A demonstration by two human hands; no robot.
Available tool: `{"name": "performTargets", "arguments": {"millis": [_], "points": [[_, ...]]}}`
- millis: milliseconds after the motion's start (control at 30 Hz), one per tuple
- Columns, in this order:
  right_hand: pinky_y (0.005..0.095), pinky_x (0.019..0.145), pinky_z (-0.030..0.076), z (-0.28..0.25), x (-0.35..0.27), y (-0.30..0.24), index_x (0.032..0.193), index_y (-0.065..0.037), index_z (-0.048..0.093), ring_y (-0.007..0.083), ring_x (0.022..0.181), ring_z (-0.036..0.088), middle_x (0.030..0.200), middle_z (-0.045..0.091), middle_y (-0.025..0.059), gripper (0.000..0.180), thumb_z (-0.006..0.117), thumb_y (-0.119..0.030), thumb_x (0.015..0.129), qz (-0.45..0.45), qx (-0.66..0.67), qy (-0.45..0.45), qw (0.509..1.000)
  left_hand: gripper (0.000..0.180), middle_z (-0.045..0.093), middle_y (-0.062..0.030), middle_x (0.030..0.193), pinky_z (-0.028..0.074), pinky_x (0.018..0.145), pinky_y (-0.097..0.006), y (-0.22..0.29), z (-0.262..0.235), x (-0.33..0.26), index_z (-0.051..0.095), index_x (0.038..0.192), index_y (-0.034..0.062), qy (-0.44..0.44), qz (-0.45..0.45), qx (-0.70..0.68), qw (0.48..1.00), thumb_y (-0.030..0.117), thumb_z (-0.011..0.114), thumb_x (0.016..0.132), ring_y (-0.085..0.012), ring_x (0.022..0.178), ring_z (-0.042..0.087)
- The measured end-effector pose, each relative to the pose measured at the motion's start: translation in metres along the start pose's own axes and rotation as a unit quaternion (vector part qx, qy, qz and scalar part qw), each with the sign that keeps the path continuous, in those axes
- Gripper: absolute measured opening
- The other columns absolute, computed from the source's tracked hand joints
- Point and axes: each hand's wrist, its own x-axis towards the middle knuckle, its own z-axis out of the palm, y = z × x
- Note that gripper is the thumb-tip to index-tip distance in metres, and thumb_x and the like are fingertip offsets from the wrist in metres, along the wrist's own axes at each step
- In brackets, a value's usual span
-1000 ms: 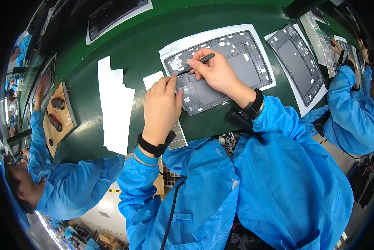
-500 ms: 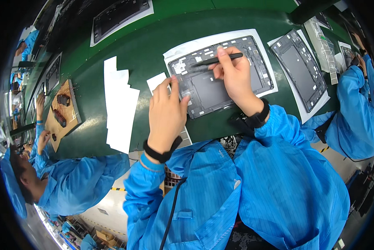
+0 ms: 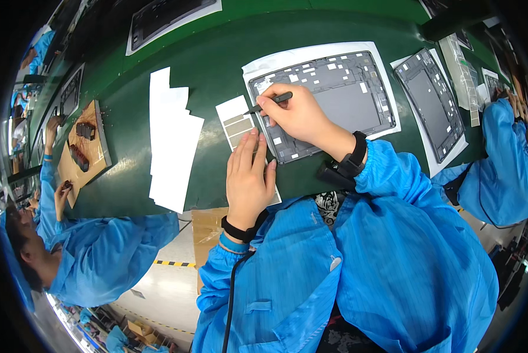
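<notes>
My right hand [image 3: 296, 115] is closed around black tweezers [image 3: 283, 97]. Their tip points left at a white sheet with beige rectangular stickers [image 3: 237, 127]. My left hand [image 3: 249, 181] lies with fingers stretched over the lower part of that sheet, hiding some of it; nothing is gripped in it. Just right of both hands lies a dark grey tablet housing [image 3: 346, 106] with many small white pieces on it, resting on a white sheet [image 3: 387, 70]. My right hand covers the housing's left part.
Stacked white paper [image 3: 172, 150] lies to the left on the green table [image 3: 217, 65]. A second housing [image 3: 430, 100] is at right, beside a clear plastic strip [image 3: 461, 70]. Another housing [image 3: 164, 20] sits at the far edge. Co-workers in blue flank me; cardboard [image 3: 96, 156] with dark parts is at left.
My right hand with the tweezers has moved left and down from above the housing to the sticker sheet. My left hand has shifted right and down, exposing more of the sheet.
</notes>
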Motion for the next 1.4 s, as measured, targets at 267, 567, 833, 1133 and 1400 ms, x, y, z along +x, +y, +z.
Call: {"name": "performTargets", "arguments": {"millis": [267, 567, 833, 1133, 1400], "points": [[0.0221, 0.060, 0.048, -0.001, 0.001, -0.004, 0.098, 0.003, 0.067, 0.0074, 0.071, 0.063, 0.081, 0.069, 0.0067, 0.020, 0.061, -0.016, 0.098, 0.034, 0.077, -0.020, 0.996, 0.051, 0.050, -0.0163, 0.144, 0.039, 0.108, -0.045, -0.001, 0.001, 0.001, 0.055, 0.135, -0.0001, 0.000, 0.001, -0.015, 1.000, 0.013, 0.064, 0.087, -0.0375, 0.131, 0.048], [0.0234, 0.066, 0.052, 0.006, 0.001, 0.002, 0.109, 0.003, 0.065, 0.0091, 0.068, 0.062, 0.078, 0.066, 0.0062, 0.019, 0.059, -0.011, 0.098, -0.015, 0.036, 0.003, 0.999, 0.051, 0.049, -0.0156, 0.145, 0.038, 0.109, -0.045, -0.001, 0.001, 0.001, 0.054, 0.135, 0.0004, -0.001, 0.000, -0.008, 1.000, 0.014, 0.064, 0.087, -0.0361, 0.132, 0.048], [0.0216, 0.052, 0.046, -0.031, -0.038, -0.032, 0.108, 0.002, 0.061, 0.0101, 0.062, 0.065, 0.074, 0.065, 0.0045, 0.019, 0.061, -0.013, 0.097, 0.074, 0.107, 0.063, 0.990, 0.048, 0.051, -0.0162, 0.143, 0.038, 0.110, -0.045, -0.002, -0.001, 0.000, 0.056, 0.132, -0.0007, 0.007, -0.011, -0.049, 0.999, 0.009, 0.065, 0.086, -0.0366, 0.131, 0.048], [0.0268, 0.067, 0.057, -0.033, -0.062, -0.005, 0.102, 0.002, 0.061, 0.0078, 0.059, 0.058, 0.075, 0.060, 0.0022, 0.014, 0.061, -0.011, 0.097, 0.093, 0.122, 0.025, 0.988, 0.026, 0.063, -0.0141, 0.119, 0.042, 0.104, -0.046, -0.001, 0.000, -0.005, 0.066, 0.109, -0.0006, 0.070, 0.026, -0.063, 0.995, 0.002, 0.065, 0.083, -0.0345, 0.117, 0.058], [0.0267, 0.069, 0.057, -0.032, -0.064, -0.005, 0.100, 0.004, 0.061, 0.0075, 0.062, 0.059, 0.082, 0.062, 0.0035, 0.012, 0.061, -0.008, 0.097, 0.093, 0.103, 0.030, 0.990, 0.027, 0.063, -0.0117, 0.117, 0.043, 0.099, -0.044, 0.001, 0.001, -0.002, 0.066, 0.109, 0.0005, 0.073, 0.037, -0.038, 0.996, 0.002, 0.065, 0.082, -0.0320, 0.112, 0.059]]}}
